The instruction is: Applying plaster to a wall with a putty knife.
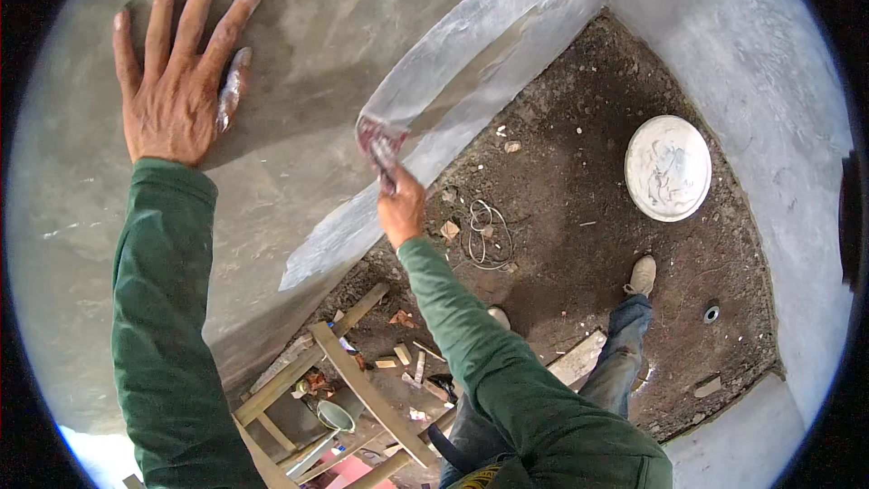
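My left hand (pixel 176 95) lies spread against the grey plastered wall (pixel 299 63), fingers apart, with whitish smears on thumb and fingertips. In my right hand (pixel 402 208) is the handle of a putty knife (pixel 381 140), its blade reddish and smeared with pale paste. The blade touches the wall at the lower end of a fresh light-grey band (pixel 453 59). A second light strip (pixel 335 235) runs along the wall's foot, and a darker bare streak shows between the two.
A round white bucket lid or bucket top (pixel 668 168), smeared with paste, is on the dirt floor (pixel 579 208) to the right. A loop of pale cable (pixel 489 235) lies near the wall. Wooden framing (pixel 371 389), scraps and a small bowl (pixel 335 416) are at lower left.
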The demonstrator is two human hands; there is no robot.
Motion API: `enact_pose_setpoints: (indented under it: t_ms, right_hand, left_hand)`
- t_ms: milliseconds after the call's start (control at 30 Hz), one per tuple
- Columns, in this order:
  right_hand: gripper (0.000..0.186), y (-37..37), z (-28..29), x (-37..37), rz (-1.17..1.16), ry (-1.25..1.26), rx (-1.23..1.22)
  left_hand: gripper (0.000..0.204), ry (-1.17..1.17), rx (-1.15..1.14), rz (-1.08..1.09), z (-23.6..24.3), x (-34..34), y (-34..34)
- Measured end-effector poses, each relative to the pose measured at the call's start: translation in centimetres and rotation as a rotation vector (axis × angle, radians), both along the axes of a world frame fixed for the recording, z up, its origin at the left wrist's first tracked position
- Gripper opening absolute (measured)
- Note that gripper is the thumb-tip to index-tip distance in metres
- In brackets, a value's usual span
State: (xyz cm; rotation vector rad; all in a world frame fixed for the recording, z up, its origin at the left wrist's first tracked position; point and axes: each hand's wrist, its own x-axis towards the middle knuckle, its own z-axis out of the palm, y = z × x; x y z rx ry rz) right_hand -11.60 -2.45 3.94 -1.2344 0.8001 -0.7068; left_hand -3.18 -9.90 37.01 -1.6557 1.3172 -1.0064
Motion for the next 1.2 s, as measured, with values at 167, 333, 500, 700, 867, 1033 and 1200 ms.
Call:
enact_pose_setpoints:
  t_ms: [167,333,500,700,867,1033,1200]
  right_hand:
    - [0.036,-0.2,0.0,-4.1,0.066,-0.221,0.148]
    - [0.033,-16.6,-5.4,-7.5,-0.084,-0.271,0.419]
    - [0.038,-39.3,-10.5,-7.2,-0.354,-0.094,0.154]
    - [0.035,-41.9,-13.6,-1.6,-0.465,-0.008,0.002]
    - [0.032,-33.8,-9.1,0.6,-0.354,0.072,-0.037]
    - [0.021,-31.5,-12.4,-4.5,-0.258,-0.098,-0.024]
    - [0.013,-37.9,-15.7,-3.8,-0.363,0.152,0.961]
  left_hand:
    - [0.064,0.168,-0.082,-0.066,-0.6,1.1,0.3]
    - [0.054,0.127,-0.075,-0.093,-0.6,0.7,-0.2]
    - [0.049,0.065,-0.054,-0.138,-0.5,0.8,-0.2]
    - [0.046,0.019,-0.022,-0.184,-0.5,1.4,-0.1]
    - [0.046,0.017,-0.003,-0.215,-0.5,1.4,-0.8]
    - [0.047,-0.001,-0.005,-0.231,-0.5,1.9,-0.6]
    - [0.047,-0.042,0.048,-0.215,1.5,1.5,-0.2]
